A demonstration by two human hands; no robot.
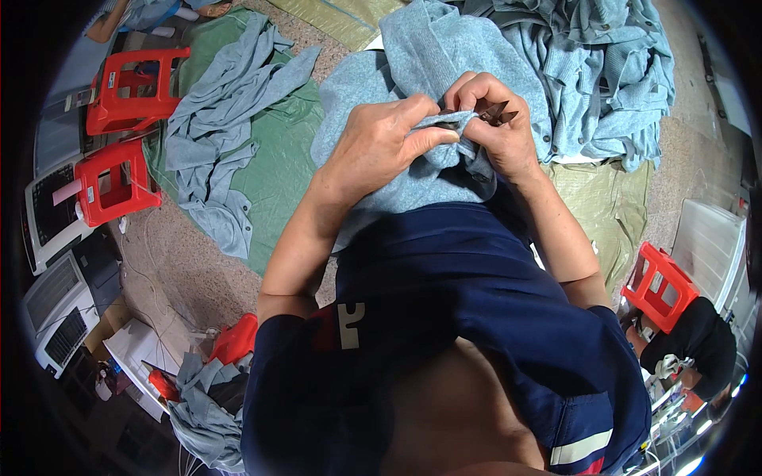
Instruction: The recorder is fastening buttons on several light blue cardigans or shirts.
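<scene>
A blue-grey knit cardigan or sweater (432,51) is bunched over my lap and spreads away in front of me. My left hand (373,143) is closed, its thumb and fingers pinching a folded edge of the knit. Close against it, my right hand (508,139) curls around small dark thread snips (498,113), whose pointed blades stick out past the fingers toward the right. The right fingertips also meet the pinched edge. What lies between the two hands is partly hidden by the fingers.
A green sheet (290,159) on the left bears a loose knit garment (214,135). Buttoned knits are heaped (587,87) at the far right. Red stools (119,182) stand at left, another (660,287) at right beside a person in black (694,345). Another person's arm (107,24) shows far left.
</scene>
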